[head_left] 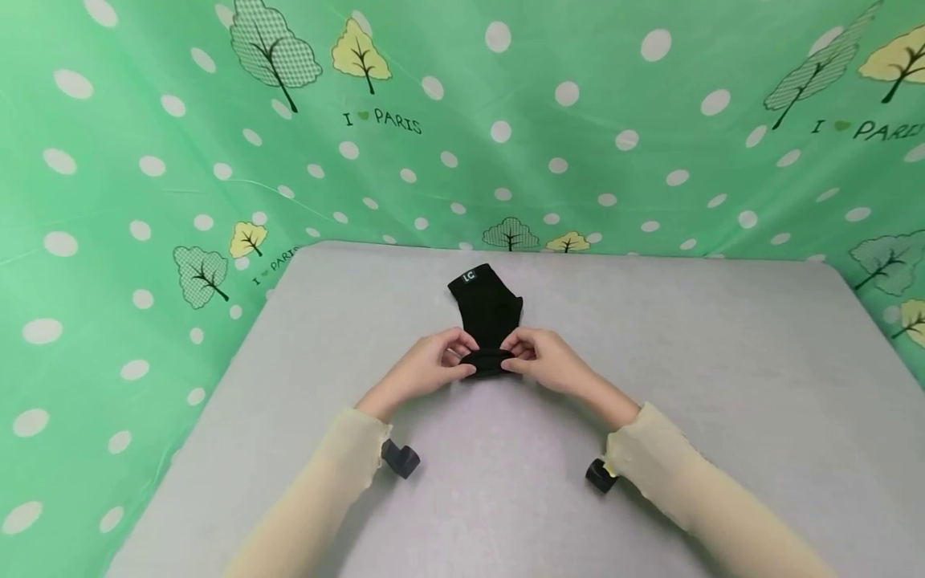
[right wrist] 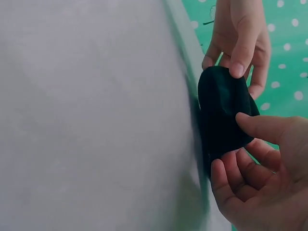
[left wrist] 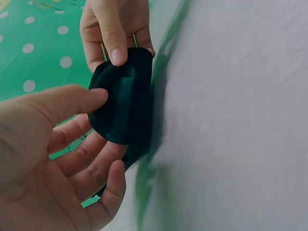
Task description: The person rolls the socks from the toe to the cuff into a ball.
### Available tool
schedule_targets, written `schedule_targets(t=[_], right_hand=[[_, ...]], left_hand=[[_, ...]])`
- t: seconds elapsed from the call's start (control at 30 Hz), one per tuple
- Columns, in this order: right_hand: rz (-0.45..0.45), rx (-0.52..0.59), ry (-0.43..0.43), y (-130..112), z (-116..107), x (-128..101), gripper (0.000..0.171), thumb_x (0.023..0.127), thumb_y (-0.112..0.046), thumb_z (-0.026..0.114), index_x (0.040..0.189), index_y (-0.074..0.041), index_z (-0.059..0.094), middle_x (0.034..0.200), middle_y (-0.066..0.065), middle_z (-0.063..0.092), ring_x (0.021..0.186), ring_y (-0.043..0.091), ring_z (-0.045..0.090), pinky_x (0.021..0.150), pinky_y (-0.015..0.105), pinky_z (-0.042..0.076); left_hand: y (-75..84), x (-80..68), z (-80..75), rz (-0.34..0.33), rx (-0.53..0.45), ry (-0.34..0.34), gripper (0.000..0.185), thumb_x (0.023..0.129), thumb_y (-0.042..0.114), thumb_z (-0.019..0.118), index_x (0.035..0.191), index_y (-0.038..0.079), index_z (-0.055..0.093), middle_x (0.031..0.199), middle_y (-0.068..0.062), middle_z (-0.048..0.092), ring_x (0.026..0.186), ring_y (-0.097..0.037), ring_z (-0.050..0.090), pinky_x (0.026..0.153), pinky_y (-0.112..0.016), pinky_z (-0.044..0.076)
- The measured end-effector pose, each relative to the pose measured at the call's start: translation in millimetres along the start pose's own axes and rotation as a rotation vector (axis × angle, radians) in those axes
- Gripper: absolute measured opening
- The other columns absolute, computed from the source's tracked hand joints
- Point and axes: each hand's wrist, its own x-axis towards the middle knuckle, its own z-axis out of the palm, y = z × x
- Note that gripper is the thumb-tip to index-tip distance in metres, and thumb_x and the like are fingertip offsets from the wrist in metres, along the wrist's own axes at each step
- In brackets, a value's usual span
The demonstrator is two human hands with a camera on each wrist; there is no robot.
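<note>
A black sock (head_left: pixel 491 309) lies on the grey table, its far end bearing a small white "LC" mark and a pointed heel bulging to the right. The near end is folded back into a rounded band (head_left: pixel 488 361). My left hand (head_left: pixel 441 360) pinches the band's left side, thumb on top and fingers beneath. Opposite it, my right hand (head_left: pixel 543 358) pinches the right side in the same way. In the left wrist view the sock (left wrist: pixel 132 101) shows a lighter stripe across its raised edge. The right wrist view shows the sock (right wrist: pixel 222 110) stretched between both thumbs.
The grey tabletop (head_left: pixel 723 401) spreads around the sock. Green cloth (head_left: pixel 462 120) with white dots and trees hangs behind and at the left. Black wrist devices (head_left: pixel 401 460) sit under both cream sleeves (head_left: pixel 311 482).
</note>
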Motion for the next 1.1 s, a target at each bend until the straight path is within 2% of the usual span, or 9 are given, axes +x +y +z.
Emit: schedule_targets(t=[0.2, 0.37, 0.53, 0.6, 0.67, 0.83, 0.97, 1.1], right_hand=[[0.042, -0.011, 0.024, 4.7, 0.5, -5.7, 0.012, 0.090, -0.011, 0.072, 0.099, -0.006, 0.065, 0.086, 0.006, 0.069, 0.074, 0.012, 0.059, 0.065, 0.023, 0.047], [0.026, -0.113, 0.053, 6.7, 1.0, -7.2, 0.007, 0.091, -0.012, 0.071, 0.093, -0.006, 0.067, 0.081, 0.004, 0.068, 0.070, 0.010, 0.057, 0.066, 0.023, 0.047], [0.006, -0.230, 0.094, 6.0, 2.6, -6.2, 0.007, 0.091, -0.014, 0.072, 0.089, -0.007, 0.070, 0.078, 0.003, 0.068, 0.069, 0.009, 0.058, 0.067, 0.024, 0.048], [-0.001, -0.265, 0.110, 5.9, 3.1, -5.1, 0.007, 0.090, -0.014, 0.073, 0.087, -0.008, 0.070, 0.077, 0.002, 0.067, 0.068, 0.008, 0.057, 0.066, 0.024, 0.047], [-0.012, -0.284, 0.124, 5.8, 3.7, -3.7, 0.008, 0.089, -0.014, 0.075, 0.085, -0.010, 0.069, 0.075, 0.000, 0.065, 0.067, 0.009, 0.056, 0.065, 0.025, 0.046], [-0.098, -0.278, 0.107, 6.5, 4.5, -0.3, 0.016, 0.086, -0.003, 0.072, 0.083, -0.012, 0.061, 0.076, 0.000, 0.059, 0.069, 0.010, 0.053, 0.064, 0.024, 0.045], [-0.143, -0.271, 0.070, 8.0, 3.8, 1.1, 0.017, 0.083, 0.004, 0.067, 0.081, -0.013, 0.065, 0.080, 0.001, 0.059, 0.073, 0.010, 0.054, 0.066, 0.022, 0.047], [-0.148, -0.247, 0.037, 8.7, -0.8, -0.4, 0.011, 0.084, 0.000, 0.070, 0.086, -0.010, 0.071, 0.084, 0.002, 0.062, 0.074, 0.009, 0.057, 0.067, 0.021, 0.049]], left_hand=[[0.7, 1.0, 8.5, -0.088, -0.015, 0.019, 0.020, 0.092, 0.018, 0.070, 0.111, 0.012, 0.070, 0.107, -0.008, 0.071, 0.084, -0.016, 0.071, 0.068, -0.024, 0.052], [2.3, 5.3, 14.3, -0.106, 0.023, 0.067, 0.017, 0.093, 0.019, 0.070, 0.107, 0.012, 0.075, 0.105, -0.007, 0.074, 0.075, -0.010, 0.068, 0.066, -0.022, 0.051], [4.5, 8.6, 19.0, -0.131, 0.064, 0.103, 0.013, 0.092, 0.018, 0.071, 0.102, 0.011, 0.077, 0.088, -0.004, 0.075, 0.057, -0.009, 0.058, 0.058, -0.022, 0.047], [5.5, 9.6, 19.6, -0.134, 0.079, 0.113, 0.009, 0.091, 0.017, 0.072, 0.098, 0.011, 0.075, 0.081, -0.002, 0.072, 0.056, -0.008, 0.056, 0.056, -0.022, 0.047], [6.2, 10.4, 19.4, -0.127, 0.107, 0.123, 0.005, 0.089, 0.015, 0.074, 0.091, 0.011, 0.071, 0.078, 0.000, 0.068, 0.058, -0.007, 0.055, 0.058, -0.021, 0.045], [8.2, 10.2, 16.6, -0.076, 0.200, 0.106, 0.015, 0.084, 0.003, 0.072, 0.080, 0.013, 0.062, 0.075, 0.000, 0.060, 0.067, -0.010, 0.053, 0.066, -0.023, 0.043], [8.2, 7.8, 14.8, -0.057, 0.235, 0.049, 0.016, 0.082, -0.003, 0.065, 0.083, 0.014, 0.066, 0.083, -0.001, 0.060, 0.074, -0.011, 0.054, 0.069, -0.023, 0.044], [5.9, 5.2, 13.3, -0.047, 0.216, 0.023, 0.015, 0.083, -0.001, 0.065, 0.088, 0.013, 0.069, 0.088, -0.002, 0.061, 0.077, -0.010, 0.056, 0.072, -0.023, 0.047]])
